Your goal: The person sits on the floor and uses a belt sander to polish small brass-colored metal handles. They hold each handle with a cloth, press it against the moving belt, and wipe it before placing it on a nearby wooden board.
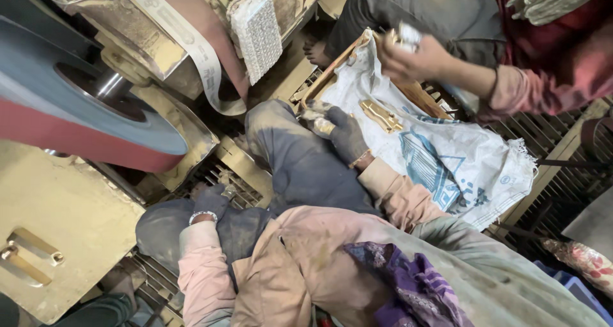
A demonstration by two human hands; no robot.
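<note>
My right hand [345, 134], in a dark dusty glove, grips a small brass piece [317, 119] at the near edge of a white woven sack [447, 167]. A longer brass fitting [381, 116] lies loose on the sack just right of that hand. My left hand [211, 202], also gloved and with a band at the wrist, rests curled on my left knee above a floor grating. A small pale object shows at its fingertips, but I cannot tell whether the hand holds it.
A belt grinder with a large grey-and-red wheel [76, 103] and its abrasive belt [191, 46] fills the left. A white bristle block [257, 28] hangs above. Another person's hand [412, 55] holds a small shiny piece over the sack. Brass strips [29, 257] lie on a flat plate.
</note>
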